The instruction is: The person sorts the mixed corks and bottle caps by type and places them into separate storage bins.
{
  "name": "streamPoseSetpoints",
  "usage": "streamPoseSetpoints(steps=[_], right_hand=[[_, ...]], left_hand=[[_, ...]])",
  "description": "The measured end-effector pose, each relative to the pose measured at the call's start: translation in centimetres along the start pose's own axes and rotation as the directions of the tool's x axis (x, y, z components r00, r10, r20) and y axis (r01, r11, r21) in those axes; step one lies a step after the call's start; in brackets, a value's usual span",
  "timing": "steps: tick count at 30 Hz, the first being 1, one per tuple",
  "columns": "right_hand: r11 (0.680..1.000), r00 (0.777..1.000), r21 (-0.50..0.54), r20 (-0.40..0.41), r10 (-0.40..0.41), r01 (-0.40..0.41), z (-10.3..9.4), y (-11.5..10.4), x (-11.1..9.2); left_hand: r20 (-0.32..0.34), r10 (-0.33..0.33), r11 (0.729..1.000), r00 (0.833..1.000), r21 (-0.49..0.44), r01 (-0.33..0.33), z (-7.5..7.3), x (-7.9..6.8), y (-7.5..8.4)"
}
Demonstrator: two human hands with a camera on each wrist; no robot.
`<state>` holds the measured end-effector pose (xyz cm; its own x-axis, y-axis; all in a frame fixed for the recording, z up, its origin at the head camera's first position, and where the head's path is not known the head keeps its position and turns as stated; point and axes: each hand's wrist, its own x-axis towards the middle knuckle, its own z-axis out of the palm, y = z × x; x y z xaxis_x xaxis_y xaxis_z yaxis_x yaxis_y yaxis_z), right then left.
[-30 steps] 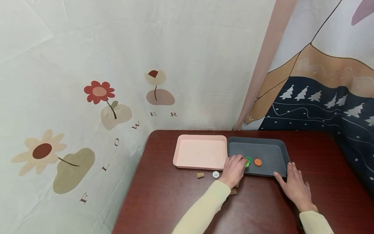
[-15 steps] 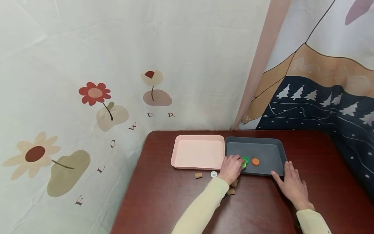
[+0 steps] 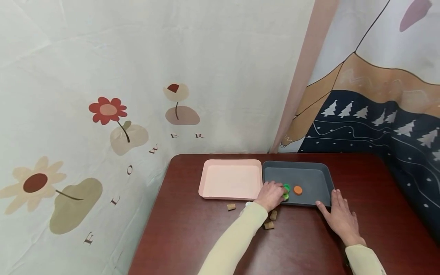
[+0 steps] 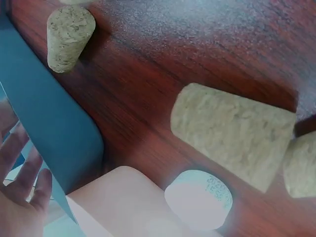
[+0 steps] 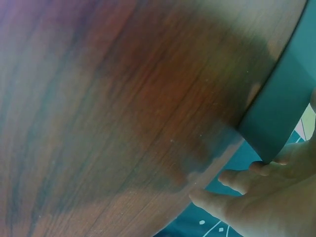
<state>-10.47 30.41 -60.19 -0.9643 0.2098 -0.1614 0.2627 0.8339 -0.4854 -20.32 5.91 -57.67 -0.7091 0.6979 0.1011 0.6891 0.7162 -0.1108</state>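
Note:
My left hand (image 3: 270, 195) reaches over the near left part of the dark grey tray (image 3: 314, 173). Its fingertips hold a light green bottle cap (image 3: 285, 196), partly hidden by them. Just behind it lies a darker green bottle cap (image 3: 287, 187), and an orange bottle cap (image 3: 298, 190) sits to the right in the same tray. My right hand (image 3: 343, 219) rests with extended fingers against the tray's near right corner, the thumb at the front rim. In the left wrist view, the left fingers (image 4: 22, 173) show beyond the tray wall; no cap is visible between them.
A pink tray (image 3: 231, 179) stands left of the grey one. In front lie several corks, including one cork (image 3: 231, 207) before the pink tray and another (image 3: 269, 225) below my left wrist. A white bottle cap (image 4: 198, 200) lies near the pink tray, mostly hidden by the sleeve in the head view.
The head view has drifted, so everything shifts left. The light green cap has come slightly nearer with my left fingers, away from the darker one. My right hand stays at the tray corner.

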Motion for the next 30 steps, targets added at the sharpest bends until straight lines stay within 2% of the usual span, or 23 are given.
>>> streamPoseSetpoints(steps=[4, 7, 11, 15, 19, 24, 30], right_hand=[[1.000, 1.000, -0.001, 0.009, 0.003, -0.003, 0.1, -0.2, 0.1], [1.000, 1.000, 0.000, 0.013, 0.002, -0.002, 0.0, -0.3, 0.1], [1.000, 1.000, 0.004, 0.002, -0.009, 0.009, 0.0, -0.3, 0.0], [1.000, 1.000, 0.003, -0.006, -0.014, 0.014, 0.0, -0.1, -0.1], [1.000, 1.000, 0.002, 0.001, -0.018, 0.018, -0.2, 0.0, -0.1], [1.000, 1.000, -0.001, 0.011, -0.013, 0.013, -0.2, 0.0, 0.1], [1.000, 1.000, -0.005, 0.023, -0.006, 0.006, -0.1, 0.2, 0.2]], left_hand=[[-0.024, -0.015, 1.000, 1.000, -0.007, 0.015, 0.2, -0.3, -0.4], [-0.071, -0.049, 0.997, 0.996, -0.062, 0.045, 0.4, -0.8, -0.7], [-0.152, -0.100, 0.983, 0.983, -0.167, 0.074, 0.7, -1.7, -1.4], [-0.196, -0.100, 0.980, 0.976, -0.191, 0.062, 0.8, -2.7, -2.3], [-0.199, -0.092, 0.978, 0.976, -0.203, 0.051, 0.4, -3.5, -3.1], [-0.168, -0.105, 0.968, 0.980, -0.242, 0.062, -0.3, -4.5, -3.8], [-0.148, -0.119, 0.976, 0.982, -0.201, 0.088, -0.7, -5.9, -4.5]])
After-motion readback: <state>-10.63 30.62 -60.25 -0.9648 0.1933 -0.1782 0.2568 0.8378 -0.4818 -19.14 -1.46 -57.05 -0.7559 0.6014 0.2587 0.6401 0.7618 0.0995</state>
